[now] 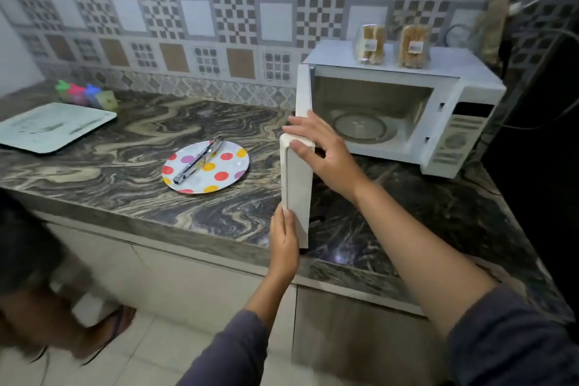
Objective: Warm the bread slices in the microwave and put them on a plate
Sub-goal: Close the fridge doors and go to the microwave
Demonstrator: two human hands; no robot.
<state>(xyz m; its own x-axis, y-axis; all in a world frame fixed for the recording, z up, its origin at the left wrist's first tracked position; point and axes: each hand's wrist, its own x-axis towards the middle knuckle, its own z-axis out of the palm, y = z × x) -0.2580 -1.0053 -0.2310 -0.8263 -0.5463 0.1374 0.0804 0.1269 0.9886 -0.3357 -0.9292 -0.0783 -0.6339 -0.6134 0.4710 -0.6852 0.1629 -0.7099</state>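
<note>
On plate (232, 166): tongs (200, 158).

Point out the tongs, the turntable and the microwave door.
tongs (198, 160), head view, mid-shaft, lying on plate
turntable (360, 127), head view, glass centre
microwave door (297, 185), head view, outer face

Home kitchen, marble-pattern counter (125, 141), patterned wall tiles (219, 9), white microwave (407, 103)

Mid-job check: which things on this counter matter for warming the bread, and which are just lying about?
For the job:
- microwave, door open, held by left hand and right hand
- two bread packs on top of it
- dotted plate
- tongs lying on the plate

Lying about:
- white tray
- coloured containers behind the tray
</note>
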